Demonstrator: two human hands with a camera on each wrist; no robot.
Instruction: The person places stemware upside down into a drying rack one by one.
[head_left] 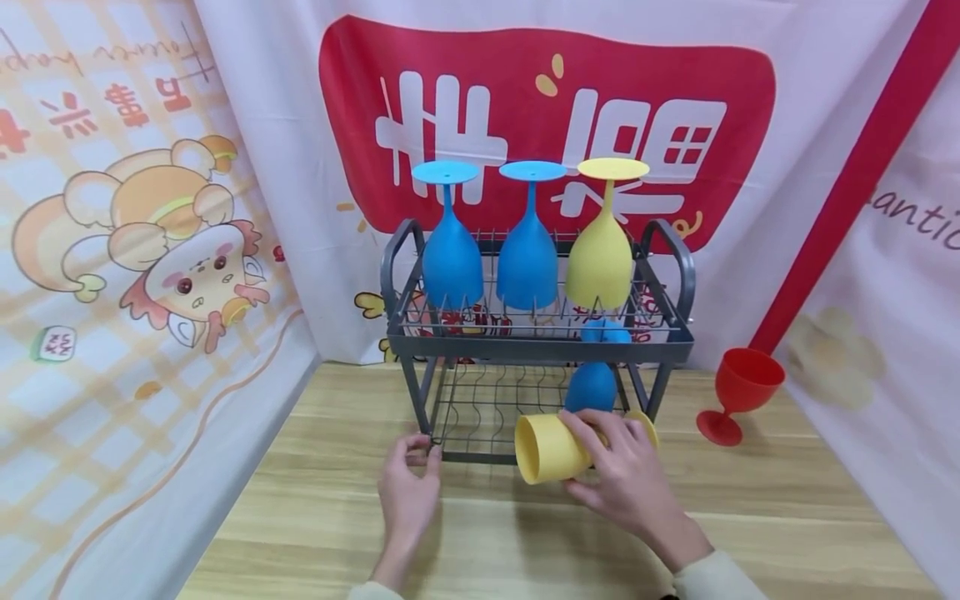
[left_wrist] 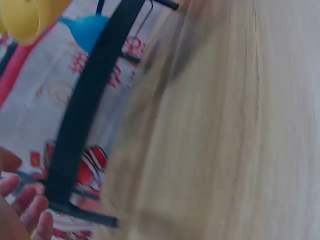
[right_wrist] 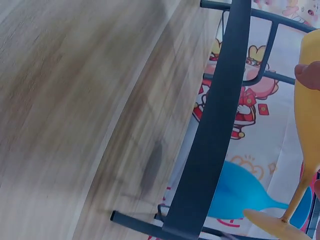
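Observation:
My right hand (head_left: 626,471) grips a yellow goblet (head_left: 551,448), tilted on its side with its mouth to the left, in front of the lower tier of a dark two-tier rack (head_left: 540,346). In the right wrist view the goblet's yellow foot (right_wrist: 275,226) points down, near a blue goblet (right_wrist: 237,192). That blue goblet (head_left: 591,387) stands upside down at the right of the lower tier. My left hand (head_left: 408,487) is at the rack's front left lower corner, fingers bent near the frame; whether they grip it is unclear.
On the top tier, two blue goblets (head_left: 453,258) (head_left: 527,258) and a yellow goblet (head_left: 600,258) stand upside down in a row. A red goblet (head_left: 748,382) stands upright on the wooden table (head_left: 315,500), right of the rack. Printed cloth (head_left: 285,167) hangs behind and at the sides.

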